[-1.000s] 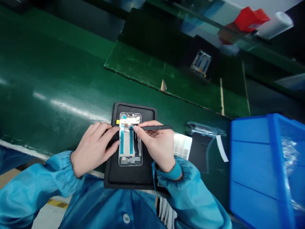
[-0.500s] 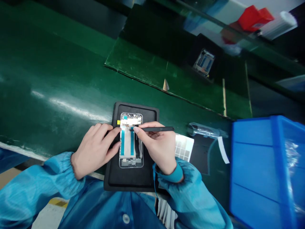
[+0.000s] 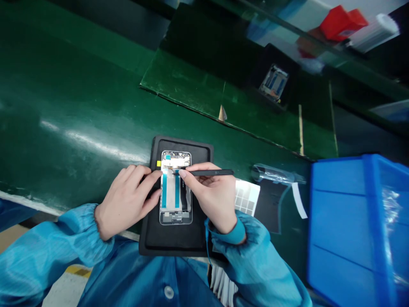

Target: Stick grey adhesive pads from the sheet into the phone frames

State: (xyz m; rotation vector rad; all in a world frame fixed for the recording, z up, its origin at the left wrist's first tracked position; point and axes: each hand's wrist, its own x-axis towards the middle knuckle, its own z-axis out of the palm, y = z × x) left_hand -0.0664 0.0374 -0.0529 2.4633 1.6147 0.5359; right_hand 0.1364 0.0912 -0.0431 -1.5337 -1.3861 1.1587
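An opened smartphone (image 3: 171,187) lies face down in a black tray (image 3: 179,241), its circuit board and blue adhesive strips exposed. The fingertips of my left hand (image 3: 128,198) rest against the phone's left edge, with thumb and index finger apart and nothing gripped between them. Pinched like a pen in my right hand (image 3: 214,192) is a pair of black tweezers (image 3: 212,172). Their thin tip points left, over the phone just below the circuit board; whether it touches is too small to tell. A yellow tab (image 3: 159,163) sticks out at the phone's upper left.
Right of the tray lie a sheet with pale squares (image 3: 247,197), a rolled clear film (image 3: 275,174) and a white strip (image 3: 299,200). A blue bin (image 3: 340,213) stands at the far right. On the raised green shelf (image 3: 191,89), another opened phone (image 3: 274,83) sits in a dark tray.
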